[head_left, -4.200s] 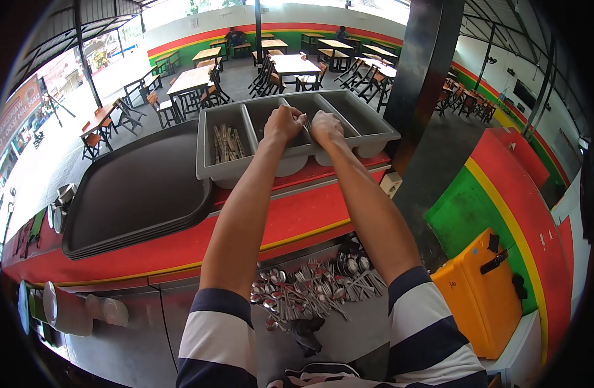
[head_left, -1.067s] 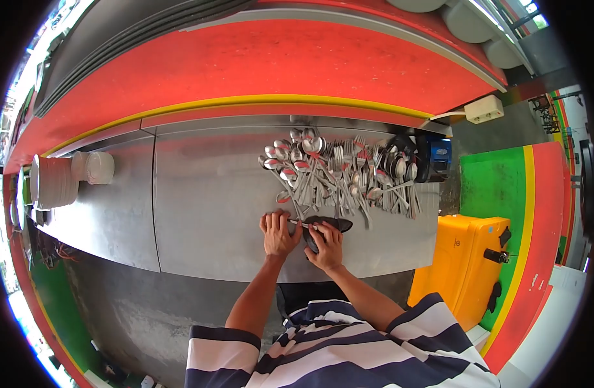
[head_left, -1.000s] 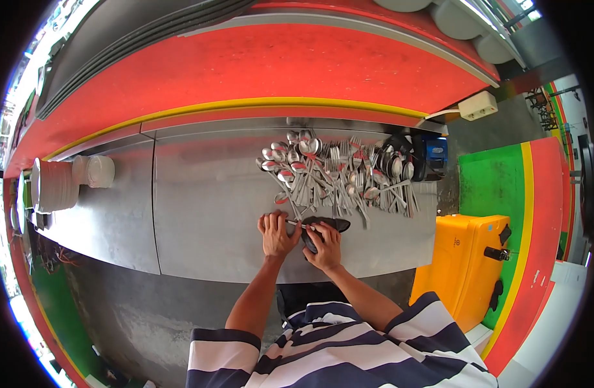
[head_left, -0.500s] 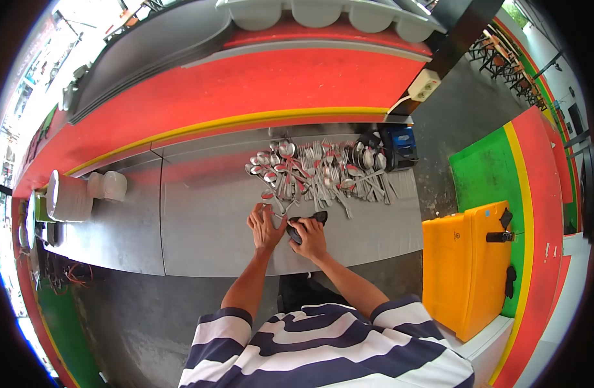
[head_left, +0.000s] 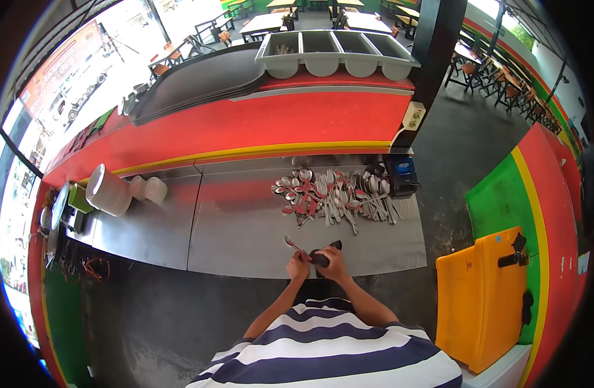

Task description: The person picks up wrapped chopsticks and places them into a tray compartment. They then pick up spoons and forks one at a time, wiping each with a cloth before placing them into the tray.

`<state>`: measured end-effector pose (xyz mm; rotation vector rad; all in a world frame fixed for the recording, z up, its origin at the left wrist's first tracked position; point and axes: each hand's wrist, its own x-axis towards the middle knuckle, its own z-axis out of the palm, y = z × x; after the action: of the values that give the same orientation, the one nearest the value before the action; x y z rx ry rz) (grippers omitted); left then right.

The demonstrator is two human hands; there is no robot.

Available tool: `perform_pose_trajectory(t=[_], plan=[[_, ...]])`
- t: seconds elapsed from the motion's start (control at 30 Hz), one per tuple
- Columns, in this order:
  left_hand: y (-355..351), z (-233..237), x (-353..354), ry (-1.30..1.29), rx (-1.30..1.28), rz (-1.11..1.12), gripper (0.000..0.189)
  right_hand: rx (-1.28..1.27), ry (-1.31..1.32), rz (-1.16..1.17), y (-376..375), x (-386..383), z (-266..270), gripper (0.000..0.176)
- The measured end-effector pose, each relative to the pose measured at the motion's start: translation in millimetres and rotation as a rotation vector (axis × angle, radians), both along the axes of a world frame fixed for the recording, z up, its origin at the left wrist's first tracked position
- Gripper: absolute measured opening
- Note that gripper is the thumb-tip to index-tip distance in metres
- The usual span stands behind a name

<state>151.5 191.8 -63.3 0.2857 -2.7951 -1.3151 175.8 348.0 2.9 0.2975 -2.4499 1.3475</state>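
My left hand (head_left: pixel 297 267) is closed around a spoon (head_left: pixel 290 242), whose bowl sticks out above the fingers, pointing away from me. Close beside it, my right hand (head_left: pixel 335 264) grips a dark cloth (head_left: pixel 320 258) that lies against the spoon's lower part. Both hands are over the front edge of the steel counter (head_left: pixel 245 242). Beyond them lies a heap of mixed cutlery (head_left: pixel 336 197), with spoons mostly at the left and forks toward the middle. The fingers partly hide the spoon's handle.
A grey cutlery caddy (head_left: pixel 339 64) with several compartments stands on the red ledge beside stacked black trays (head_left: pixel 200 81). White plates (head_left: pixel 109 191) and bowls (head_left: pixel 156 190) are at the counter's left. A blue-and-black box (head_left: pixel 402 176) is right of the heap; a yellow bin (head_left: pixel 481 297) stands right.
My left hand has left the near edge of the heap and drawn back toward me with a spoon. The cloth in my right hand is now against it. My view has tilted upward.
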Motion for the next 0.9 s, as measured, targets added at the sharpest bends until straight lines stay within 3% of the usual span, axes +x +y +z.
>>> perform_pose_trajectory(t=[0.07,0.17,0.23,0.33,0.37,0.47,0.57,0.7,0.9], plan=[[-8.9,-10.0,1.2,0.007,0.39,0.061,0.02,-0.194,-0.036,-0.051,5.9,-5.8,4.9,0.036],[-15.3,51.7,1.8,-0.217,0.505,0.129,0.015,-0.587,-0.271,-0.197,13.6,-8.4,-2.3,0.034],[-14.1,55.9,5.1,-0.123,0.487,0.054,0.014,-1.031,-0.373,-0.213,12.3,-14.0,7.6,0.037],[7.4,72.4,20.9,0.165,0.27,-0.236,0.015,-0.978,-0.284,-0.155,-12.2,-21.7,29.0,0.045],[12.2,80.0,28.0,0.281,0.159,-0.356,0.017,-0.817,-0.23,-0.221,-25.3,-22.9,40.6,0.048],[-0.2,78.6,28.7,-0.055,0.301,-0.553,0.022,-0.609,-0.385,-0.214,-28.1,-21.1,56.2,0.037],[-1.1,117.9,34.5,-0.028,0.249,-0.586,0.022,-0.814,-0.462,-0.305,-24.8,-17.7,49.6,0.032],[2.3,117.1,38.7,0.006,0.299,-0.611,0.022,-0.923,-0.426,-0.4,-16.4,-13.6,58.5,0.031],[-2.4,140.3,54.2,-0.196,0.469,-0.579,0.019,-0.73,-0.233,-0.319,-15.1,-7.2,58.8,0.031]])
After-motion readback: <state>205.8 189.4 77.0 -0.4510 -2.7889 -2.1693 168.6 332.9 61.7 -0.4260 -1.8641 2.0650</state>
